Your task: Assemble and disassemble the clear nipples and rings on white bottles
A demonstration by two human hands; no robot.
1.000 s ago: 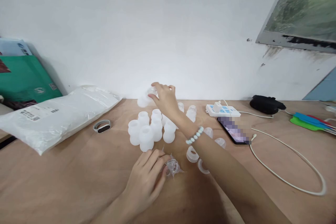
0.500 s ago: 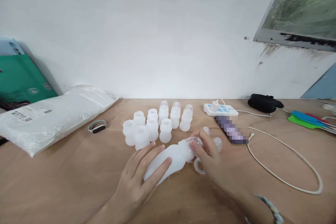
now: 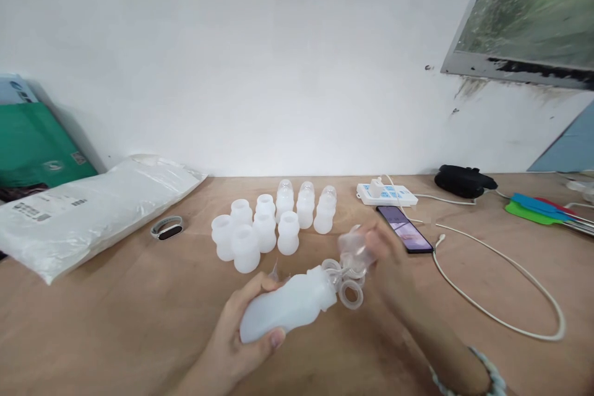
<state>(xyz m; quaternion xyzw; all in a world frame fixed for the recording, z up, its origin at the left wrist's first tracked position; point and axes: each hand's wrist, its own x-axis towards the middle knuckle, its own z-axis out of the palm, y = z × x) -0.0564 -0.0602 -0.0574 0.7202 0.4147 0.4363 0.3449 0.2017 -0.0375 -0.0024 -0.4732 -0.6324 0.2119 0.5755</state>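
My left hand [image 3: 241, 337] is wrapped round a frosted white plastic bottle [image 3: 290, 306], held tilted with its neck pointing up and right. Just beyond that neck, my right hand [image 3: 387, 263] is blurred by motion and pinches a small clear cap [image 3: 350, 247]. Below the cap, clear rings [image 3: 350, 294] lie on the wooden table [image 3: 116, 322]. Behind them stand several open white bottles [image 3: 245, 232] and three capped bottles [image 3: 304, 204].
A white plastic bag [image 3: 88, 210] and a green packet [image 3: 37, 145] lie at the left, a wristband [image 3: 167, 228] beside them. A phone [image 3: 403, 237], power strip [image 3: 386, 193], white cable [image 3: 501, 315], black object [image 3: 464, 180] and coloured spatulas [image 3: 542, 207] sit to the right.
My right hand reached to the far bottles, brought one back to my left hand, and has now lifted the clear cap off its neck. My left hand now grips the bottle fully.
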